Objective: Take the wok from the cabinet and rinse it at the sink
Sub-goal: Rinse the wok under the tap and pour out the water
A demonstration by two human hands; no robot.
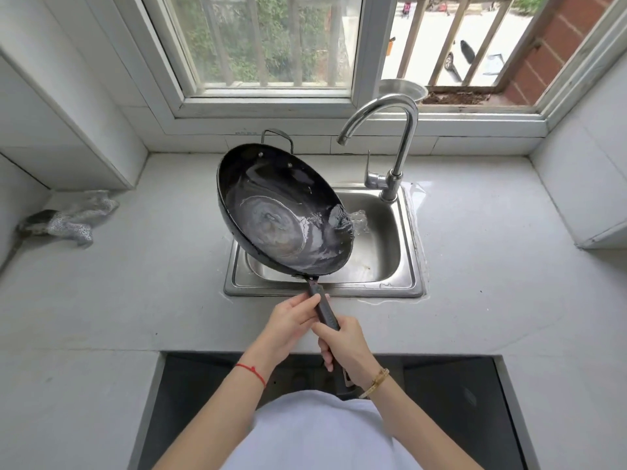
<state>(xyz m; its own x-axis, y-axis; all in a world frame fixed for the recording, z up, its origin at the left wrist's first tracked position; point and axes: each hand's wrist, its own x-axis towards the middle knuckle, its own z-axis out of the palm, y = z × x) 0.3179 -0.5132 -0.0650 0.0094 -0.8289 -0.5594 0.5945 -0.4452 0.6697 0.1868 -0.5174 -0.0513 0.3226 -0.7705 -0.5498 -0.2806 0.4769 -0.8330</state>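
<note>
Over the sink [390, 286] — both hands, left [288, 325] and right [344, 347], fingers wrapped round the handle [324, 308] — wok [281, 215] tilted, water spilling out.

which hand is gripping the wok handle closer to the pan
The left hand, with the red string at its wrist, holds the wok handle nearer the pan; the right hand grips farther back.

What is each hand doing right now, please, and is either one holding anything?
Left hand: closed on the wok handle, nearer the wok.
Right hand: closed on the same handle, farther back.
</note>
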